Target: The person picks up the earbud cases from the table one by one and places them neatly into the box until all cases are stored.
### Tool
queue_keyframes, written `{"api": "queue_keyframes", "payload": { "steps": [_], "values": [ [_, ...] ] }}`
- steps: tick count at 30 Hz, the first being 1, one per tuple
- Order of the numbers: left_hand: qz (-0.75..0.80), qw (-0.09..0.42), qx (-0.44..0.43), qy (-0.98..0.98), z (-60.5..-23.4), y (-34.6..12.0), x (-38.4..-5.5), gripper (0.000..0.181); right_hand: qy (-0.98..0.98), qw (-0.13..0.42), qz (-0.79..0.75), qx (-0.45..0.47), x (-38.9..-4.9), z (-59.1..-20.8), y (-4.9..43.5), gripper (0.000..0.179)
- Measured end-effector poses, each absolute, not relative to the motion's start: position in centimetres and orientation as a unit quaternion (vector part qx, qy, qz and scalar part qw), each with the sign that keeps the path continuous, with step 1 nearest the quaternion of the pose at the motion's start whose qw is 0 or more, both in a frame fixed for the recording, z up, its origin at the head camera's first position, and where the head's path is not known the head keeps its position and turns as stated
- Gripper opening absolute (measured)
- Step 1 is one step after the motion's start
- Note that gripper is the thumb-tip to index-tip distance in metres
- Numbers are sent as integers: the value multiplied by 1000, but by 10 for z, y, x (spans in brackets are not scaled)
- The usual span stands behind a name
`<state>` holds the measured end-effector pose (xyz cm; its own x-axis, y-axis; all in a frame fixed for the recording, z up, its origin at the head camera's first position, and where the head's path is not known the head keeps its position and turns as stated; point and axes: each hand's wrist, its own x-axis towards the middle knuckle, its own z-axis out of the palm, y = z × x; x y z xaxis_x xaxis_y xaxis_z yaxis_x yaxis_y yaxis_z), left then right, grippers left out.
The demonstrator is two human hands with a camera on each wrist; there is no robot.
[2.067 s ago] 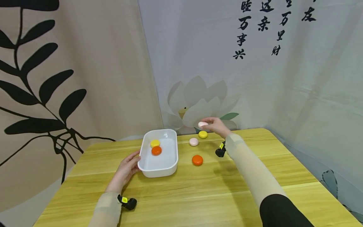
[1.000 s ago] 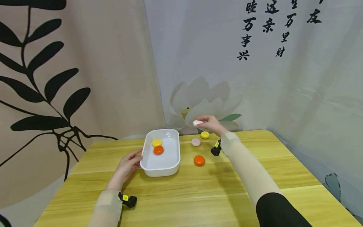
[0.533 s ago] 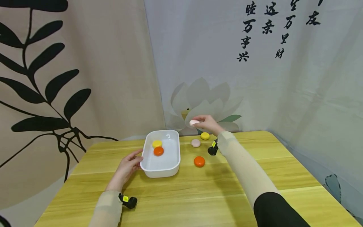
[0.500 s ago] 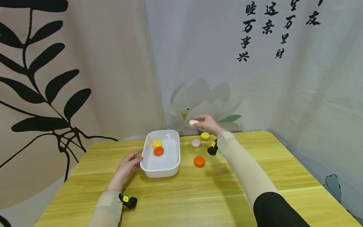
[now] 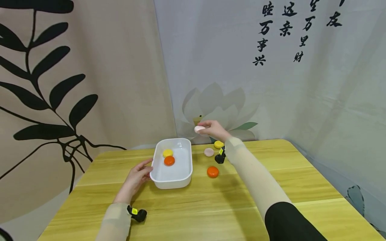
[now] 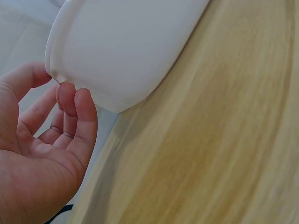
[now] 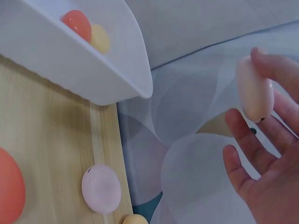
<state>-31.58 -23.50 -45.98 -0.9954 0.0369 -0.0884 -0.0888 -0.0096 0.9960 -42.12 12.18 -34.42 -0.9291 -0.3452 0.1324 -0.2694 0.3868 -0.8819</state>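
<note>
Right hand (image 5: 214, 130) aloft, pale disc (image 7: 253, 93) — pinched

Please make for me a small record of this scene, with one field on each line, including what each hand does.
Right hand: pinches the raised pink disc, off the table and outside the tray
Left hand: holds the white tray at its left side
Inside tray: yellow disc, orange disc
On table, right of tray: second pink disc, second yellow disc, second orange disc
Surface: wooden table
Backdrop: printed cloth with black leaves, a pale flower and characters
</note>
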Motion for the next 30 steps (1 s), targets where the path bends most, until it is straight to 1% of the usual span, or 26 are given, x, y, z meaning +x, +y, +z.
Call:
{"api": "queue_keyframes", "payload": {
  "steps": [14,30],
  "values": [
    [714,42,-12,699,-461,-234,-317,55,837,20,-512,-194,-419,-339,101,45],
    [721,39,-11,692,-466,-236,-318,55,831,36,-522,-187,-431,-348,82,49]
  ]
}}
